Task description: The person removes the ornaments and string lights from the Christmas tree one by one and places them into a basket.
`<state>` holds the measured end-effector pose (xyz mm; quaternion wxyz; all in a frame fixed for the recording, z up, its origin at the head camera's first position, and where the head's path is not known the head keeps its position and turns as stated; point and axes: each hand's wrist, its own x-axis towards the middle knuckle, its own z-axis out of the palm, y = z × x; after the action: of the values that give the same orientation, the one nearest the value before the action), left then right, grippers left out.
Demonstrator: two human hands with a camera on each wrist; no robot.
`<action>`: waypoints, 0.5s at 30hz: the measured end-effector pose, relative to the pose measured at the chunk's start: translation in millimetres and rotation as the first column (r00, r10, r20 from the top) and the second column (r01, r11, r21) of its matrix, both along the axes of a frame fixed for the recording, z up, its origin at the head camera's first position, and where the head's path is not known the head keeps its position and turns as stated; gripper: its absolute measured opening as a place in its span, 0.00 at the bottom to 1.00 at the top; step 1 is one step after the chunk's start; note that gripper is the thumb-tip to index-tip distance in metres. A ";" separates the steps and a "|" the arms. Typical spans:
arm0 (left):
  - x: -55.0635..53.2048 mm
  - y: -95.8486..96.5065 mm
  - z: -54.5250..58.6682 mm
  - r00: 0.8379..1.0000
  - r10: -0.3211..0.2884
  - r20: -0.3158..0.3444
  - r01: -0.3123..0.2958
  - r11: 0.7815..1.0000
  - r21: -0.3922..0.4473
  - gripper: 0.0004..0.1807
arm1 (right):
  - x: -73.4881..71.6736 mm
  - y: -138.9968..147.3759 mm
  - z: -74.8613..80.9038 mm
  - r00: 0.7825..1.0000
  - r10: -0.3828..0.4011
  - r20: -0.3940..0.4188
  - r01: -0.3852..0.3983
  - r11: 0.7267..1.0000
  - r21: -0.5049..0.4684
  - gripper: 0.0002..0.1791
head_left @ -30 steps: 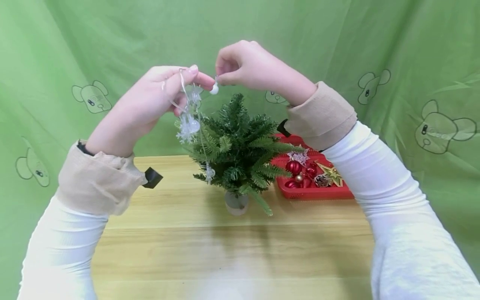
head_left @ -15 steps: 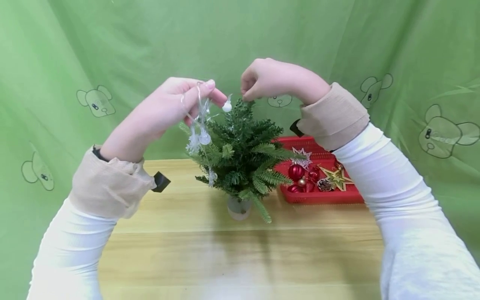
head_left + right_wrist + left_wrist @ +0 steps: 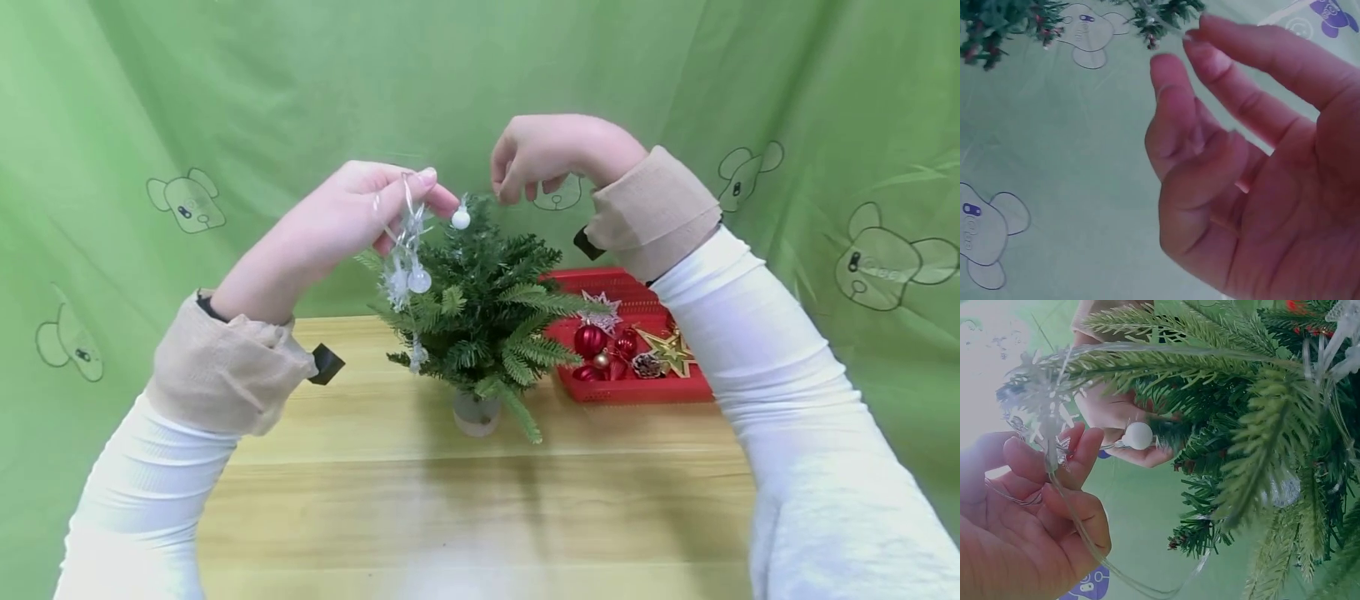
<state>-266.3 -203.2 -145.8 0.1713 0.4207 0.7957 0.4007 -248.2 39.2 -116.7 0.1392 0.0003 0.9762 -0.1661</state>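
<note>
A string of lights (image 3: 420, 279) with clear wire, round bulbs and snowflake pieces hangs from my left hand (image 3: 341, 212), which holds its wire between thumb and fingers. One white bulb (image 3: 1138, 435) shows at the treetop, between the two hands. My right hand (image 3: 551, 158) is just right of the treetop. In the right wrist view, thumb and forefinger tips (image 3: 1210, 53) meet at a thin clear wire (image 3: 1166, 24), while the other fingers curl loosely. The small artificial Christmas tree (image 3: 480, 325) stands upright in a pale round base (image 3: 476, 414), below both hands.
Behind the tree to the right sits a red basket (image 3: 637, 392). In it are red baubles (image 3: 590, 340), a gold star (image 3: 670, 352), a silver star (image 3: 602, 312) and a pinecone (image 3: 647, 365). The wooden table (image 3: 352, 492) meets a green curtain (image 3: 337, 75) with printed bear faces.
Both hands have moved right and down toward the treetop, drawing the lights along. The right hand has parted from the left fingertips. Over the last half second they shift only slightly.
</note>
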 end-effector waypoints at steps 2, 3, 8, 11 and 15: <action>-0.7 -0.1 -1.0 1.000 0.012 0.004 -0.012 1.000 -0.010 0.23 | -2.5 0.8 -5.0 1.000 0.012 0.002 -0.012 1.000 0.002 0.09; -1.1 0.1 -1.6 1.000 0.017 0.003 -0.017 1.000 -0.015 0.23 | -3.8 0.8 -7.8 1.000 0.017 -0.003 -0.017 1.000 0.007 0.09; -1.4 3.4 -5.3 1.000 0.019 -0.021 -0.020 0.999 -0.048 0.22 | -12.0 -1.5 -21.1 0.999 0.015 -0.047 -0.013 0.999 0.047 0.08; 0.2 5.7 -6.4 0.999 0.014 -0.044 -0.016 0.999 -0.048 0.21 | -17.6 -3.9 -24.9 0.994 0.000 -0.106 0.007 0.998 0.063 0.07; 2.9 5.8 -6.8 0.998 0.025 -0.054 -0.027 0.999 -0.043 0.21 | -24.9 -8.2 -26.0 0.979 -0.038 -0.200 0.048 0.998 0.043 0.07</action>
<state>-263.4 -197.4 -152.6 0.1538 0.4170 0.8140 0.3739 -273.0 31.0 -142.7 0.0369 0.0081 0.9887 -0.1452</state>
